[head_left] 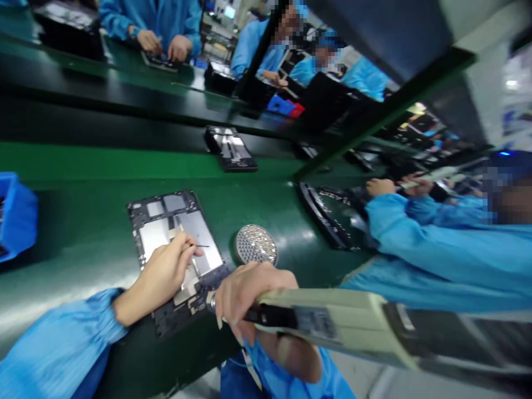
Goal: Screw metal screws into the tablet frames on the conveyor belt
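Across the green belt (83, 160) we have a tablet frame (160, 208) at twelve o'clock, its metal inside showing, a dish of screws (255, 245) at its three o'clock, our left hand (160, 274) pinched closed on a thin pick (201, 245) above it, and our right hand (249, 293) closed around a power screwdriver (316, 324).

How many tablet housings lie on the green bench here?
3: one tablet housing under the left hand, one farther along, one by the co-worker's hands at right. Farther dark shapes may be more; cannot tell.
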Motion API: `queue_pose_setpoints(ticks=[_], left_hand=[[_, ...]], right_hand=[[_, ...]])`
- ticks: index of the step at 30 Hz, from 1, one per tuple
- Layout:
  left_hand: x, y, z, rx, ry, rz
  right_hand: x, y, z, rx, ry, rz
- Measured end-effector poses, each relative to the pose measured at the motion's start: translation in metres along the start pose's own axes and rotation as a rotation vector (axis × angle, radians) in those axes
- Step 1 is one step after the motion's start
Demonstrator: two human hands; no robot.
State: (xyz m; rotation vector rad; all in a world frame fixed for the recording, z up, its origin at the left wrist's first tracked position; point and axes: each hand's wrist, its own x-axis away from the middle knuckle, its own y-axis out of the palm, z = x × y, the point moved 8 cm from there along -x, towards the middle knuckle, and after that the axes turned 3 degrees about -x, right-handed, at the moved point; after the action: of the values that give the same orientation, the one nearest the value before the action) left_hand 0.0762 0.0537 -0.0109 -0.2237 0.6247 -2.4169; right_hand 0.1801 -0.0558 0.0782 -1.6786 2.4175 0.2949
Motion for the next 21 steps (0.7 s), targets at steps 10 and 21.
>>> queue_pose_setpoints(ticks=[10, 21], left_hand=[[0.002, -0.025, 0.008, -0.009, 0.107, 0.153], [0.009, -0.032, -0.008, 0.000, -0.114, 0.174]], right_hand=[[-0.004, -0.124, 0.006, -0.162, -0.157, 0.520], [0.006, -0.131, 0.027, -0.141, -0.098, 0.657]])
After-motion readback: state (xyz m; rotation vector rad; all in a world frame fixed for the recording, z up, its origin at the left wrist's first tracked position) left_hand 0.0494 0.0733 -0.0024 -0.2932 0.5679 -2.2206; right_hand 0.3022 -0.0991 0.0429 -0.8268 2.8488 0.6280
